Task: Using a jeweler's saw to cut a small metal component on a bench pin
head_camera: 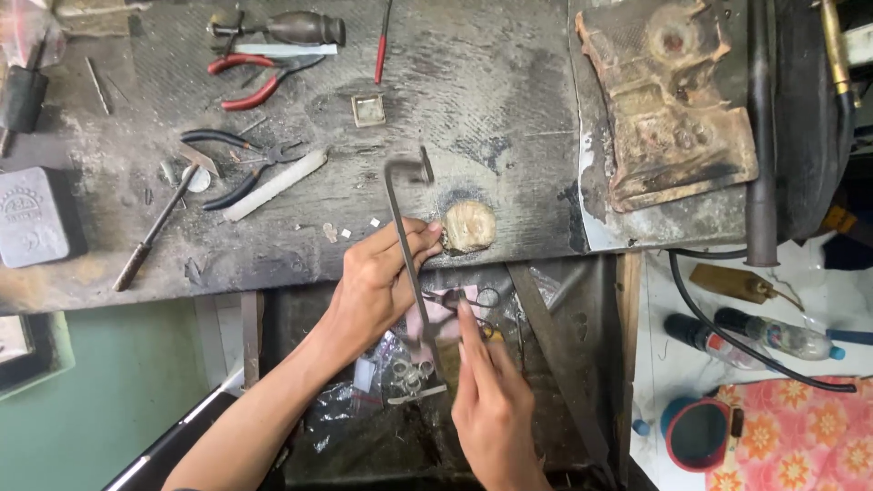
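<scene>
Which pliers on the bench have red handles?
The red-handled pliers lie at the far edge of the workbench, beside a dark wooden tool handle. The black-handled pliers lie nearer the left hand.

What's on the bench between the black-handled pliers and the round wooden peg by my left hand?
In the head view, between the black-handled pliers and the wooden peg lie a white flat stick and a few tiny pale scraps; otherwise the worn benchtop is bare.
</scene>
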